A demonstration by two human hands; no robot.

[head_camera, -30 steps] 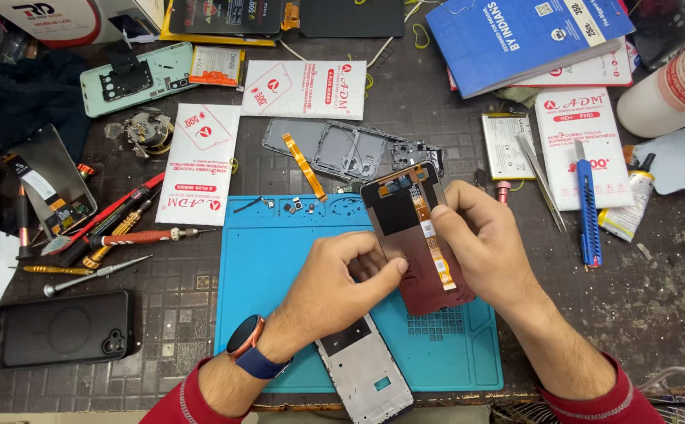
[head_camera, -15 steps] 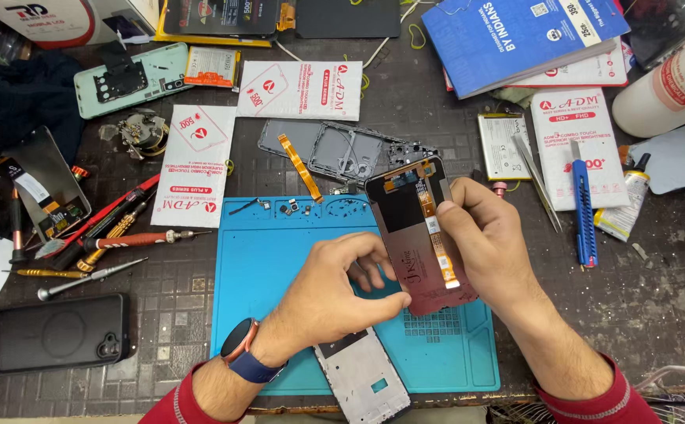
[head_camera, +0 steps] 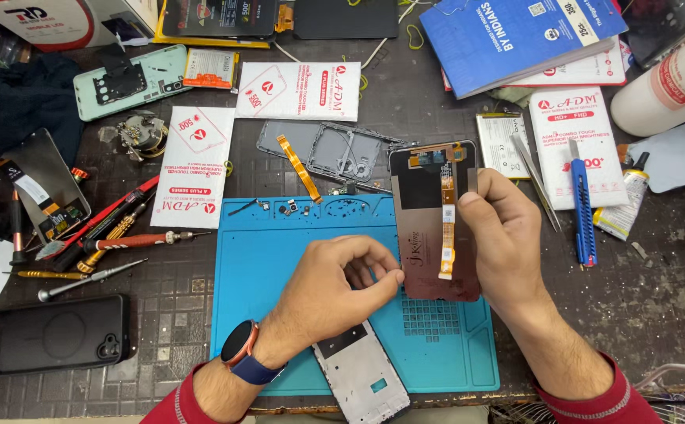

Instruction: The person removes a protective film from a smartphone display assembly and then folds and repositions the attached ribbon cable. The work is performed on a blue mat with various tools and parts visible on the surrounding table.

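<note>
Gripping a phone screen (head_camera: pixel 435 224) at centre frame, right hand (head_camera: pixel 500 235) closed on its edge | left hand (head_camera: pixel 342 283) curled, fingertips pinching its lower corner above blue mat (head_camera: pixel 264 267)

Both forearms end in red sleeves with thin striped cuffs. The left hand (head_camera: pixel 335 286) has a round smartwatch on a dark blue strap at its wrist; the right hand (head_camera: pixel 503 235) is bare.
</note>
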